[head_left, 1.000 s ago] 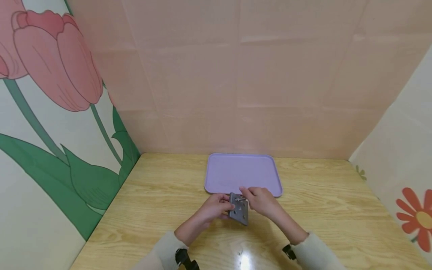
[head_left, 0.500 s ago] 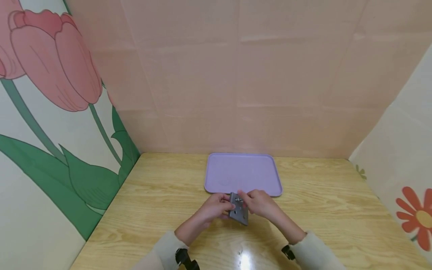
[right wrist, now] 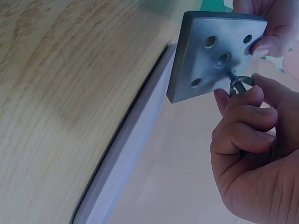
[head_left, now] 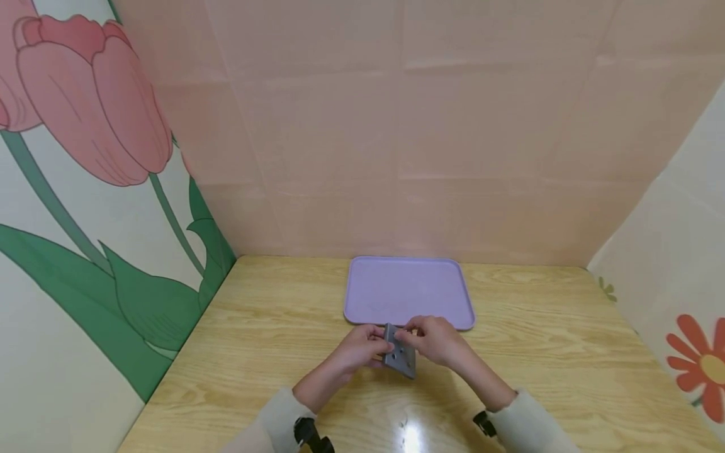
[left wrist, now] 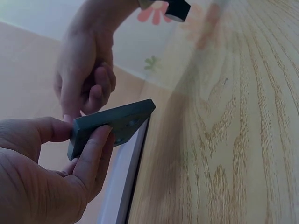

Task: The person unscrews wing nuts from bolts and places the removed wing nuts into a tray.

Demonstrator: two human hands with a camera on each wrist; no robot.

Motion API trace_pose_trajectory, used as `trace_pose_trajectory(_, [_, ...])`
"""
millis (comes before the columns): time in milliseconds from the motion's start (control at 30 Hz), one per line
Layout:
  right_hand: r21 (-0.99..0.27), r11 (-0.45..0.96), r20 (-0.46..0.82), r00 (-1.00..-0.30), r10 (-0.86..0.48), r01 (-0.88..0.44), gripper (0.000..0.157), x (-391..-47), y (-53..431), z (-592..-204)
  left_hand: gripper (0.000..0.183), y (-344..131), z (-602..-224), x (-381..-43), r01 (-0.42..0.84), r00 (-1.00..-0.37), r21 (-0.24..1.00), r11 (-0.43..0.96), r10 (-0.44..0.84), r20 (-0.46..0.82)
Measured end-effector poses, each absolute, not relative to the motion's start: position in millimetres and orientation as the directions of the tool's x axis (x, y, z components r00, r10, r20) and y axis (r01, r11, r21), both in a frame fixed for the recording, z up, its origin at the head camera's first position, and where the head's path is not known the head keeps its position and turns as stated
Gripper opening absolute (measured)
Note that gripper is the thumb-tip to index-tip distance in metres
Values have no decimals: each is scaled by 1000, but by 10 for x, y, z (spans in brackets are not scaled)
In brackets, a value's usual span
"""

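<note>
A grey metal plate [right wrist: 208, 65] with a threaded hole in its middle and several smaller holes around it is held by my left hand [head_left: 357, 346]. The thumb lies on one face and the fingers [left wrist: 91, 158] support the other, near one edge. In the right wrist view a wing nut [right wrist: 241, 81] sits on a threaded bolt that stands out from one corner area of the plate. My right hand [head_left: 437, 340] pinches this wing nut between thumb and index finger, its other fingers curled. The head view shows the plate tilted above the table.
A purple tray [head_left: 408, 289] lies on the wooden table [head_left: 272, 314] just beyond my hands. A pink sheet [head_left: 396, 157] hangs behind the table, with flower-printed panels [head_left: 663, 239] on both sides.
My right hand's thumb and index finger have changed position around the wing nut, now covering it in the head view. The left hand and the plate have stayed almost still.
</note>
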State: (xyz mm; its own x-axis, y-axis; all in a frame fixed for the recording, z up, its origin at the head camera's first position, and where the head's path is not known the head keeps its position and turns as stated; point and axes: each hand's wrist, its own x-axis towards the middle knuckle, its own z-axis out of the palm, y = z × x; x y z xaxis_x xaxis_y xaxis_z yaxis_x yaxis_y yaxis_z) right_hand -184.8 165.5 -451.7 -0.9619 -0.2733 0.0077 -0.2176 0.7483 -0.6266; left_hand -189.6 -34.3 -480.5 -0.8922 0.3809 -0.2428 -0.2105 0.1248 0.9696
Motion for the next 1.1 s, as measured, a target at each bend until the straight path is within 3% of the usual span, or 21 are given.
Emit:
trace_pose_trajectory(167, [-617, 745, 43, -957, -289, -252, 17, -1844, 1656, -4513, 24, -350, -4807, -1905, -215, -890, 968, 128, 384, -248])
trace_pose_trajectory(600, [-626, 726, 98, -953, -287, -283, 16, -1846, 1648, -4537, 24, -354, -4782, -1896, -208, -886, 972, 110, 400, -235])
trace_pose_trajectory(733, [-653, 729, 68, -974, -216, -208, 32, -1854, 1641, -4524, 24, -352, -4767, -1891, -202, -890, 972, 122, 391, -234])
trace_pose_trajectory(933, [-670, 742, -103, -985, -138, -34, 62, -1840, 1642, -4549, 24, -347, -4755, -1890, -203, -892, 972, 122, 387, -234])
trace_pose_trajectory(1100, [-656, 754, -120, -982, -146, -32, 57, -1832, 1624, -4571, 24, -343, -4759, -1882, -201, -887, 974, 106, 402, -227])
